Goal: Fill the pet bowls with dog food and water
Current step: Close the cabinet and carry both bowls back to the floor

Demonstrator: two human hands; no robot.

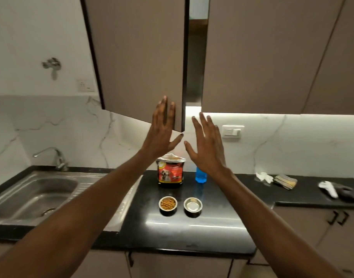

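Two small steel pet bowls stand side by side on the black counter [172, 233]. The left bowl [167, 205] holds brown kibble. The right bowl [193, 206] looks shiny inside; I cannot tell whether it holds water. Behind them stands an opened red dog food bag [170, 171] and a blue water bottle [200, 176], partly hidden by my right wrist. My left hand [162, 131] is raised with fingers spread, its fingertips against the lower edge of the half-open cabinet door [140, 57]. My right hand [207, 144] is raised beside it, fingers apart, holding nothing.
A steel sink [34, 194] with a tap [57, 157] lies at the left. Crumpled tissue [263, 176], a striped cloth [285, 181] and a white-and-black object [336, 190] lie at the right of the counter. A closed cabinet door [262, 57] hangs at the upper right.
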